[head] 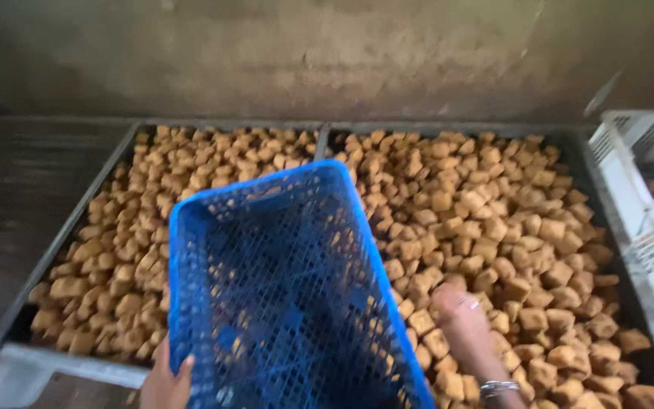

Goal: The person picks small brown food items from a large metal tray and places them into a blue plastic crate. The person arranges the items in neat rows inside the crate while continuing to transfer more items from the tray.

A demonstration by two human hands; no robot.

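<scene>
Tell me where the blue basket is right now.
In the head view, the blue mesh basket sits low and centre, tilted over the trays of brown cubes, between the left hand and right hand.

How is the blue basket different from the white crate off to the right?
The blue mesh basket sits mid-frame, tilted over the trays of brown cubes; the white crate stands at the right edge, beside the trays. The left hand holds the blue basket's near corner, while no hand touches the white crate. The blue basket shows nearly whole; the white crate is cut off by the frame. Both have perforated, lattice-like walls. The right hand rests among the cubes.
</scene>
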